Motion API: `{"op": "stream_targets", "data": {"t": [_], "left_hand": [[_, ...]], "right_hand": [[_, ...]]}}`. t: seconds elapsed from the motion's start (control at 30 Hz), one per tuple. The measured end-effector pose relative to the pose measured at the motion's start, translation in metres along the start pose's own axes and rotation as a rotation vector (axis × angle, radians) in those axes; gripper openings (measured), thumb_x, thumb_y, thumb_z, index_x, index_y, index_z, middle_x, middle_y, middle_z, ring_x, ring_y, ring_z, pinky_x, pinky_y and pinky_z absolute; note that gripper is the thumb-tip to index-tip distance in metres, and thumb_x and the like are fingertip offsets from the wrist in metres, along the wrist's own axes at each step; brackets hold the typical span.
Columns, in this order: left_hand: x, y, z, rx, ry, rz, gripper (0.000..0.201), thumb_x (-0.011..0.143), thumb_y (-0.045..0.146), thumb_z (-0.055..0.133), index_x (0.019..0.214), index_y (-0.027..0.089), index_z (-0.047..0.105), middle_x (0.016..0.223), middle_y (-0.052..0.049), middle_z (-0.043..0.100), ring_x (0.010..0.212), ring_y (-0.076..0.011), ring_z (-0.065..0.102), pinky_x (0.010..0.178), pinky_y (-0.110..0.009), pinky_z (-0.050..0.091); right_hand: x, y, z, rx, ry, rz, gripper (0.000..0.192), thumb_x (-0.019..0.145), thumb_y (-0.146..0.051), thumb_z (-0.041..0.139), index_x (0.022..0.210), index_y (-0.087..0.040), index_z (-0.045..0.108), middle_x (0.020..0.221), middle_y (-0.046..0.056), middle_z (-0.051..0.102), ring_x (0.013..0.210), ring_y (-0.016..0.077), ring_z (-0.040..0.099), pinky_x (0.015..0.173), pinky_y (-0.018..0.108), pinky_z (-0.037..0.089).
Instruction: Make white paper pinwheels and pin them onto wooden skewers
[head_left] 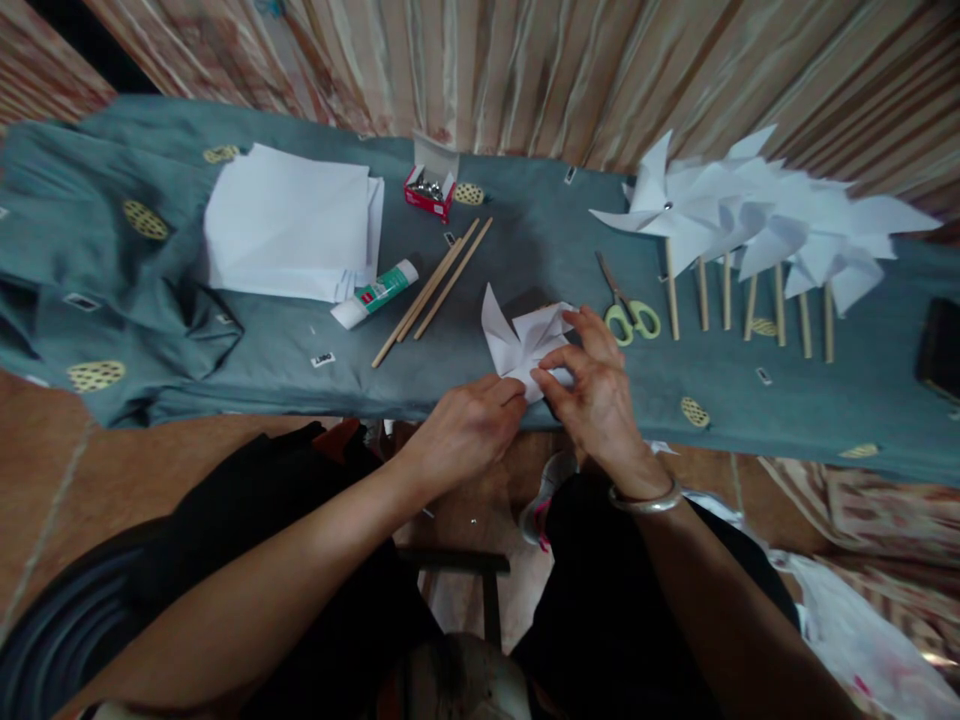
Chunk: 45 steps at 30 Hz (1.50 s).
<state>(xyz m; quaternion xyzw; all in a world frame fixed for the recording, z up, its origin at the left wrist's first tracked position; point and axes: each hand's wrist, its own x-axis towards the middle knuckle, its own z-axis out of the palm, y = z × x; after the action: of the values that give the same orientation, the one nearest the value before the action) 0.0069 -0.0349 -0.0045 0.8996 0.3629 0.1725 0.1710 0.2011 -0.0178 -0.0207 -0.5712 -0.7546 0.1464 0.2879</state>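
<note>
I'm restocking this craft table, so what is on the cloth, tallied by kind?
Loose wooden sticks: 3
Scissors: 1
Glue stick: 1
Box of pins: 1
Stack of white paper: 1
Folded paper held by left hand and right hand: 1
Finished pinwheels: overlapping, uncountable
Total, pinwheels aside: 8

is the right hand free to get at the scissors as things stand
Probably not at once: the scissors lie just beyond the right hand with nothing between, but its fingers pinch the folded paper.
</note>
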Motion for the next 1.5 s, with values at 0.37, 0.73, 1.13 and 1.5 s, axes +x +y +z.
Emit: {"op": "stream_targets", "data": {"t": [0.37,0.73,1.13,1.5], "left_hand": [[0.000,0.002,0.000,-0.082,0.114,-0.017,0.023,0.098,0.016,0.037,0.101,0.013,0.060,0.100,-0.008,0.068,0.086,-0.0152,0.066,0.077,-0.028,0.057],[0.003,0.001,0.000,0.077,-0.029,0.084,0.022,0.095,0.013,0.043,0.097,0.011,0.064,0.101,-0.009,0.067,0.087,-0.0202,0.059,0.076,-0.032,0.055],[0.004,0.001,0.001,0.074,-0.020,0.084,0.020,0.095,0.013,0.044,0.095,0.012,0.064,0.098,-0.007,0.067,0.086,-0.0196,0.057,0.076,-0.032,0.053],[0.005,0.001,0.000,0.042,-0.035,0.081,0.020,0.095,0.013,0.045,0.097,0.010,0.065,0.098,-0.009,0.068,0.089,-0.0215,0.057,0.077,-0.034,0.054]], "right_hand": [[-0.002,-0.003,0.000,-0.008,-0.007,-0.007,0.014,0.091,-0.038,0.058,0.088,-0.027,0.066,0.149,0.001,0.044,0.146,0.0325,0.030,0.116,0.058,0.029],[-0.004,-0.014,0.001,0.003,-0.006,-0.026,0.021,0.095,-0.035,0.048,0.100,-0.032,0.068,0.148,-0.001,0.045,0.146,0.0324,0.029,0.117,0.058,0.029],[-0.006,-0.011,0.005,-0.065,0.029,-0.083,0.024,0.096,-0.035,0.045,0.096,-0.030,0.069,0.146,0.001,0.048,0.144,0.0322,0.034,0.115,0.054,0.031],[-0.007,-0.017,0.004,-0.055,-0.034,-0.048,0.023,0.096,-0.030,0.044,0.100,-0.031,0.066,0.148,0.000,0.046,0.146,0.0322,0.030,0.116,0.056,0.025]]}}
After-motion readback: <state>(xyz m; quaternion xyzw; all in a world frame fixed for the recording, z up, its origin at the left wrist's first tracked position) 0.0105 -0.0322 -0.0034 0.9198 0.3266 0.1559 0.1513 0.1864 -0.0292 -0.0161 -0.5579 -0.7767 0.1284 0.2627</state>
